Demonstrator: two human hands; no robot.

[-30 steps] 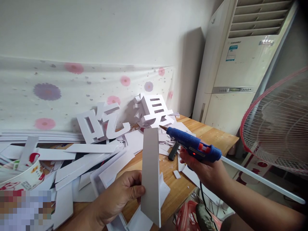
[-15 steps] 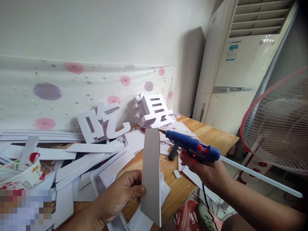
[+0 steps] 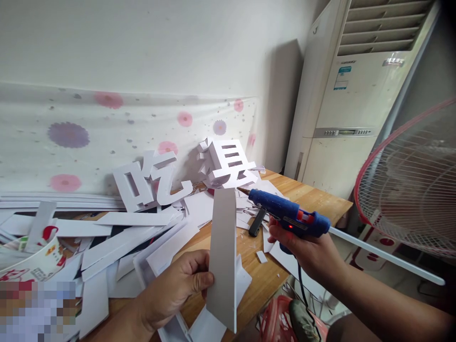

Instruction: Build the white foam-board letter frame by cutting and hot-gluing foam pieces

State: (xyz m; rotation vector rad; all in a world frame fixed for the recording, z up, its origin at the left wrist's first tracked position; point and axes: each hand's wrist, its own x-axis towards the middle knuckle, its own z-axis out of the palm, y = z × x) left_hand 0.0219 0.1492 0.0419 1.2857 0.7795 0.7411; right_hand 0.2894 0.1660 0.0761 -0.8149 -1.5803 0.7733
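My left hand [image 3: 190, 280] pinches a long white foam board strip [image 3: 223, 256] by its left edge and holds it upright above the table. My right hand [image 3: 299, 242] is wrapped round the handle of a blue hot glue gun [image 3: 285, 209], whose small red light is lit. A long white glue stick [image 3: 388, 256] juts out of the gun's back end. The nozzle sits close to the strip's top right corner; whether they touch I cannot tell. Behind stand white foam board characters [image 3: 151, 183], and another [image 3: 231, 161] leans against the wall cover.
White board offcuts [image 3: 131, 237] are heaped over the left of the wooden table [image 3: 320, 192]. A black utility knife [image 3: 257, 222] lies near the gun. A patterned paper bucket [image 3: 35, 261] stands at left, a pink-rimmed fan [image 3: 409, 190] at right. The gun's cord [image 3: 302, 289] hangs down past a red bag [image 3: 272, 318].
My right hand has moved the glue gun slightly right, its nozzle now a little off the strip's top corner. My left hand keeps the strip nearly still.
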